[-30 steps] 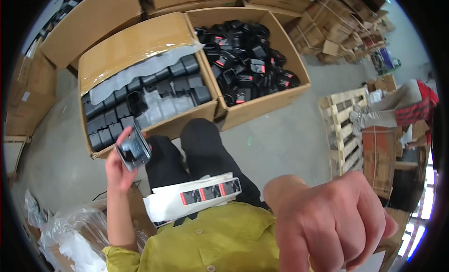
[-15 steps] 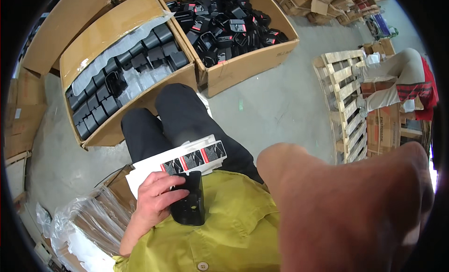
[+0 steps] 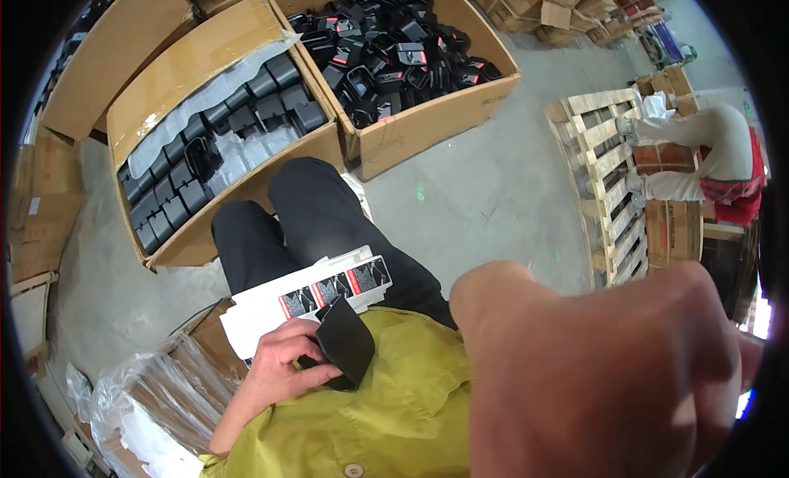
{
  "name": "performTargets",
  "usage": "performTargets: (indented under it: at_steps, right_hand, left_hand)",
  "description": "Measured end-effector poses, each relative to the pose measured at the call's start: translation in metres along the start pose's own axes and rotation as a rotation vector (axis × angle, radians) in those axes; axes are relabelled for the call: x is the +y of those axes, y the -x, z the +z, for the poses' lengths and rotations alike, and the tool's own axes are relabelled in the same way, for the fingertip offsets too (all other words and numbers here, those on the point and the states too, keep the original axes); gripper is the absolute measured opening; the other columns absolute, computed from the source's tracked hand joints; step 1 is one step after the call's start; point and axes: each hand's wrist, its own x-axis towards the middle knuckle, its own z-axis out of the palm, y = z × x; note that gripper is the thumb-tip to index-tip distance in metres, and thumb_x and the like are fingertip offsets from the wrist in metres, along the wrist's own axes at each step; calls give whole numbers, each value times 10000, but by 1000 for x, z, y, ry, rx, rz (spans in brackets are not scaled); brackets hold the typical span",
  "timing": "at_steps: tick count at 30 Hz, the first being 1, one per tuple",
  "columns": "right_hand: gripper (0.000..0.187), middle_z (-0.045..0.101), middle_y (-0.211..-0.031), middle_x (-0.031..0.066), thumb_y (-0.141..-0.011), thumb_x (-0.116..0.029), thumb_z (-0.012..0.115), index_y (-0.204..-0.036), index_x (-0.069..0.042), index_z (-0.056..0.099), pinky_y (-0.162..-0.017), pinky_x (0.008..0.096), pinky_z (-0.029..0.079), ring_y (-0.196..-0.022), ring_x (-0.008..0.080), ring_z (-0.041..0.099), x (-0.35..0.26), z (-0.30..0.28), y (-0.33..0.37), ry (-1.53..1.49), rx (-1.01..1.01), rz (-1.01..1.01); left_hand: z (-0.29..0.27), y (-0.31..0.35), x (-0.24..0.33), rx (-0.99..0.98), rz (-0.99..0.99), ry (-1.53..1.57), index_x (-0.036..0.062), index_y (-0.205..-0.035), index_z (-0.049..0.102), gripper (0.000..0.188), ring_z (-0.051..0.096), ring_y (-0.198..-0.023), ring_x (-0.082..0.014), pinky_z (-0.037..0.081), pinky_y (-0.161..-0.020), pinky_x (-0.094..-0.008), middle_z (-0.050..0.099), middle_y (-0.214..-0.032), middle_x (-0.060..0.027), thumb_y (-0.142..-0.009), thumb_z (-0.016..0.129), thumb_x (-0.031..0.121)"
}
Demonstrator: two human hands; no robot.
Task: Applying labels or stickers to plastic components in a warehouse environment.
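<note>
My left hand (image 3: 286,364) is closed on a black plastic holder (image 3: 348,338), a hollow box-like part held against my front with a smooth flat face turned up. Across my thighs lies a stack of white label sheets (image 3: 256,315) carrying several black-and-red stickers (image 3: 332,288); the holder overlaps its near edge. My right hand (image 3: 600,371) is raised very near the camera, large and blurred. Its fingers are hidden, so whether it holds anything does not show.
In front stand an open carton (image 3: 444,120) heaped with black parts bearing red-and-black labels, and another carton (image 3: 238,182) with rows of unlabelled black parts. A plastic-wrapped box (image 3: 177,396) is at lower left. A wooden pallet (image 3: 604,161) and a bending person (image 3: 699,141) are at right.
The black holder has been turned in my left hand, from its recessed side to a smooth flat face. My right hand has stayed raised near the camera, shifting slightly.
</note>
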Motion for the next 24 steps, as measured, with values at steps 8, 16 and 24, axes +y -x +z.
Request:
performTargets:
  at_steps: [8,16,24]
  right_hand:
    - [702,413,-1199,177,-757,-217,590,-1329,-104,198,-882,455,384,-1045,274,459,56,-136,1,547,317,328]
    - [853,414,-1209,154,-681,33,639,-1349,-65,117,-928,328,337,-1101,197,426,112,-125,2,626,478,768]
    - [866,423,-1205,175,-678,77,632,-1342,-73,97,-892,329,401,-1038,206,493,127,-140,0,639,540,370]
  left_hand:
    - [0,8,-13,477,-268,301,28,-996,566,304,561,-874,-110,438,-778,-249,611,-924,-47,-701,637,45]
    - [-9,0,-5,570,-16,24,24,-1060,496,398,520,-968,-228,403,-832,-297,515,-1039,-115,-688,635,13]
    - [2,8,6,803,-162,701,-8,-1088,496,281,499,-911,-90,394,-820,-243,564,-985,-46,-904,429,193]
